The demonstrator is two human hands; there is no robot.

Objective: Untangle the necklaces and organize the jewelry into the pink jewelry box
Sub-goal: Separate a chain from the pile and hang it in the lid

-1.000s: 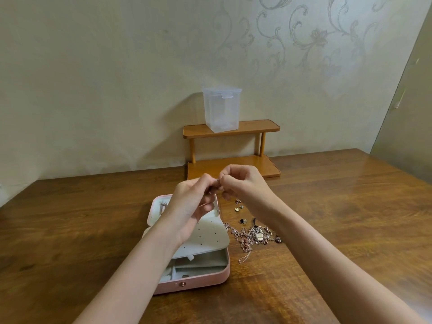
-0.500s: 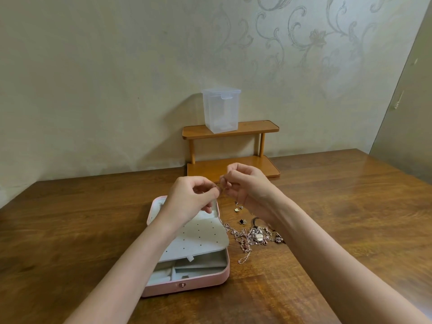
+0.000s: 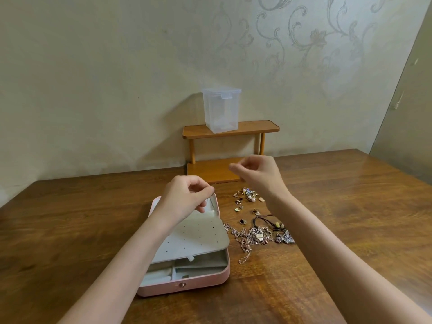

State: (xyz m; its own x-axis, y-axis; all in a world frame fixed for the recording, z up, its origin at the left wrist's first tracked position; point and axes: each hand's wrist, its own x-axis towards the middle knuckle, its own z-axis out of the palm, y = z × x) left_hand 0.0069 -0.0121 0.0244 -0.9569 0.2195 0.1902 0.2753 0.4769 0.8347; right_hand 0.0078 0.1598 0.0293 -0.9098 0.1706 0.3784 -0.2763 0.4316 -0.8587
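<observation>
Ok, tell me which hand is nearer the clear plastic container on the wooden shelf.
Right. The right hand is raised just below and slightly right of the clear plastic container; the left hand sits lower and further left, over the pink jewelry box.

Couldn't really make out what the left hand (image 3: pixel 187 198) was pinching at its fingertips, way too thin and tiny, maybe a bit of chain, maybe nothing. Same with the right hand (image 3: pixel 256 175), fingers curled up in the middle of the frame with the tips blurred. The left hand and forearm covered the back left part of the pink jewelry box (image 3: pixel 187 280), so those compartments were hidden, and the perforated grey insert (image 3: pixel 191 242) hid most of the tray under it. The tangle of necklaces (image 3: pixel 254 236) was a mush, couldn't separate individual chains. Small earrings (image 3: pixel 245 197) above it were too small to tell apart. Both forearms ran off the bottom edge.
</observation>
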